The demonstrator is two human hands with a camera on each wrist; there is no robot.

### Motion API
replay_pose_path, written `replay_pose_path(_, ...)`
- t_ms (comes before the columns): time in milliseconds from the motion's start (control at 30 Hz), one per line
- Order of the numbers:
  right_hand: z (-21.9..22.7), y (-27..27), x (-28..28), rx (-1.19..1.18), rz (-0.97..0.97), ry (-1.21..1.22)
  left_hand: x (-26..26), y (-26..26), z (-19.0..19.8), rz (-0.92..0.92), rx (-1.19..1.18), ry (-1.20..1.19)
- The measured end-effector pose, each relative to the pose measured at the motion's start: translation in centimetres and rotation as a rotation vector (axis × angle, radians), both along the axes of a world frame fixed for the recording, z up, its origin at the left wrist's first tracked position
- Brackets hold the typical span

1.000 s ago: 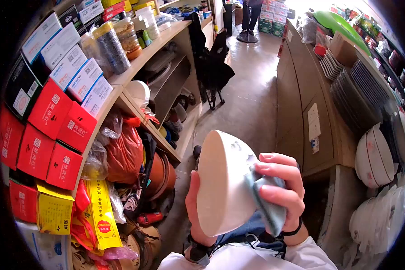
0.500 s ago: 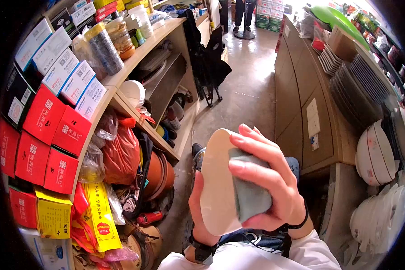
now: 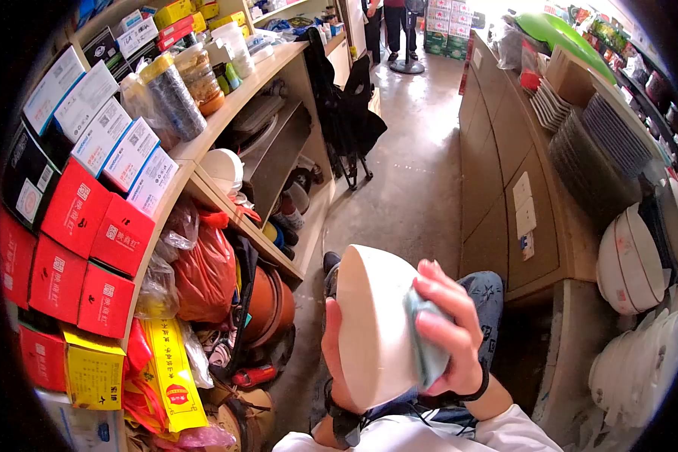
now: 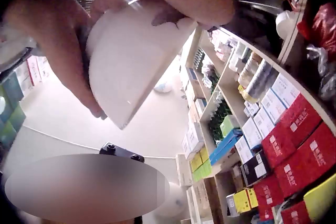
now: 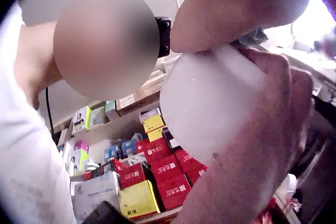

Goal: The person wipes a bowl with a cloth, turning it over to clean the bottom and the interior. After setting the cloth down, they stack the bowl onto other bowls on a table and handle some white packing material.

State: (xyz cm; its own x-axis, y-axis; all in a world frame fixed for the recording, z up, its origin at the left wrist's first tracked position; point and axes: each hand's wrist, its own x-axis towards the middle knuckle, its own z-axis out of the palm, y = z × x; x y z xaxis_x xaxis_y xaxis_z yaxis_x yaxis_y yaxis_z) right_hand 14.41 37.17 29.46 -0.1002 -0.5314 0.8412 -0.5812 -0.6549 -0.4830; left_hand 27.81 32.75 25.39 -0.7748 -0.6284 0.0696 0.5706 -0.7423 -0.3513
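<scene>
A white bowl (image 3: 377, 324) is held on its side above the lap, its rim toward the left in the head view. The left hand (image 3: 337, 358) grips it from the left and below, thumb along the rim side. On the bowl's outer wall at the right, the right hand (image 3: 452, 331) presses a grey-green cloth (image 3: 429, 339), fingers bent over it. In the left wrist view the bowl (image 4: 131, 61) hangs between both hands. The right wrist view shows the bowl (image 5: 205, 98) with its foot ring partly covered by fingers.
Shelves with red boxes (image 3: 75, 200), jars (image 3: 173, 98) and bags (image 3: 203, 264) stand at the left. A wooden counter (image 3: 505, 173) bears stacked plates (image 3: 595, 166) and bowls (image 3: 629, 260) at the right. People's legs (image 3: 393, 30) show at the far end of the aisle.
The bowl has turned, showing more outer wall, and sits slightly lower. The right hand with the cloth has moved from across the bowl toward its right side. The left hand keeps its grip.
</scene>
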Motion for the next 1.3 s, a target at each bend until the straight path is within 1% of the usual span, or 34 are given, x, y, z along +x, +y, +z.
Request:
replay_pose_path(33,-0.4,0.2,0.5,-0.034,-0.001,0.013,0.2,0.1,-0.7,-0.021,-0.003,-0.015)
replay_pose_path(100,-1.1,0.6,1.5,-0.122,0.029,0.049,0.0,0.0,-0.5,-0.043,-0.022,-0.087)
replay_pose_path(133,-1.4,0.6,2.3,-0.164,0.016,0.013,0.1,-0.3,-0.2,-0.066,-0.033,-0.114)
replay_pose_path(167,-1.7,1.2,1.4,-0.103,0.054,0.176,0.1,-0.2,-0.1,-0.055,-0.036,-0.134)
replay_pose_path(233,-2.8,0.0,2.8,-0.320,0.149,-0.162,0.3,0.0,0.2,-0.029,-0.029,-0.166)
replay_pose_path(300,-2.5,-0.1,3.6,-0.346,0.238,-0.480,0.7,0.0,0.3,0.001,-0.021,-0.195)
replay_pose_path(333,-2.8,0.1,2.9,-0.295,0.261,-0.517,0.9,-0.1,0.4,0.012,-0.007,-0.207)
replay_pose_path(367,-2.3,0.4,1.6,-0.212,0.233,-0.470,1.0,0.1,0.3,0.032,0.006,-0.222)
replay_pose_path(433,-1.1,0.4,0.8,-0.084,0.234,-0.654,1.3,0.4,0.2,0.047,0.035,-0.276)
replay_pose_path(467,-0.7,0.4,0.1,0.002,0.149,-0.588,1.4,0.6,0.1,0.042,0.055,-0.317)
replay_pose_path(500,-0.3,0.3,-0.5,0.086,0.064,-0.517,1.2,1.0,-0.4,0.022,0.040,-0.436)
replay_pose_path(533,-0.2,-0.2,-0.2,0.043,0.067,-0.566,-0.6,-0.4,-1.9,-0.228,-0.135,-0.786)
replay_pose_path(567,-0.2,-0.4,-0.4,0.044,0.065,-0.564,-0.4,-0.3,-2.6,-0.230,-0.135,-0.785)
replay_pose_path(600,-0.4,-0.6,-0.5,-0.045,0.125,-0.462,0.1,-0.2,-3.1,-0.291,-0.150,-0.559)
replay_pose_path(633,-0.7,-0.7,-0.6,-0.133,0.186,-0.358,0.1,-0.2,-2.0,-0.347,-0.164,-0.332)
replay_pose_path(667,-1.5,-1.1,0.4,-0.209,0.176,-0.543,0.2,0.3,-0.4,-0.286,-0.171,-0.340)
replay_pose_path(700,-1.2,-0.5,0.6,-0.155,0.226,-0.704,0.2,0.7,1.0,-0.224,-0.183,-0.344)
replay_pose_path(733,-1.1,-0.3,0.8,-0.103,0.217,-0.813,0.5,0.8,1.3,-0.205,-0.218,-0.498)
replay_pose_path(767,-1.0,-0.1,0.9,-0.053,0.205,-0.920,0.0,1.2,1.7,-0.210,-0.228,-0.493)
replay_pose_path(833,-2.8,0.0,0.2,-0.121,0.417,-1.120,-1.9,1.7,2.7,0.267,-0.561,-1.091)
replay_pose_path(867,-3.0,0.1,0.3,-0.099,0.358,-1.179,-2.1,1.7,3.4,0.400,-0.638,-1.022)
replay_pose_path(900,-3.1,0.2,0.3,-0.083,0.297,-1.233,-2.7,1.5,2.6,0.393,-0.670,-0.983)
replay_pose_path(933,-3.6,-0.1,0.3,-0.084,0.308,-1.308,-3.2,1.3,0.6,0.715,-0.716,-1.075)
replay_pose_path(967,-3.7,0.1,0.1,-0.027,0.330,-1.337,-3.6,1.2,-1.4,1.046,-0.739,-1.141)
replay_pose_path(1033,-3.7,0.3,0.1,0.154,0.305,-1.575,-2.0,0.8,-4.6,0.972,-1.119,-0.977)
replay_pose_path(1067,-3.3,0.1,-0.2,0.202,0.334,-1.618,-0.1,0.1,-5.4,1.024,-1.523,-0.893)
replay_pose_path(1100,-3.0,0.1,-0.3,0.255,0.365,-1.665,1.1,-0.4,-5.2,1.066,-1.923,-0.782)
replay_pose_path(1133,-3.7,0.0,-0.8,0.291,0.428,-1.708,0.4,0.6,-1.8,1.025,-1.881,-0.977)
replay_pose_path(1167,-3.4,-0.1,-1.4,0.265,0.423,-1.695,-0.1,1.5,1.1,0.975,-1.827,-1.175)
replay_pose_path(1200,-3.0,-0.1,-1.8,0.292,0.412,-1.681,-0.3,1.3,0.9,0.979,-1.836,-1.151)
replay_pose_path(1233,-2.8,-0.1,-2.1,0.325,0.403,-1.668,-0.3,1.0,0.4,1.016,-1.876,-1.151)
replay_pose_path(1267,-2.9,-0.3,-2.4,0.332,0.366,-1.599,-0.2,0.8,-0.3,1.051,-1.912,-1.159)
replay_pose_path(1300,-2.4,-0.2,-2.5,0.329,0.363,-1.595,-0.2,0.8,-0.7,1.085,-1.945,-1.171)
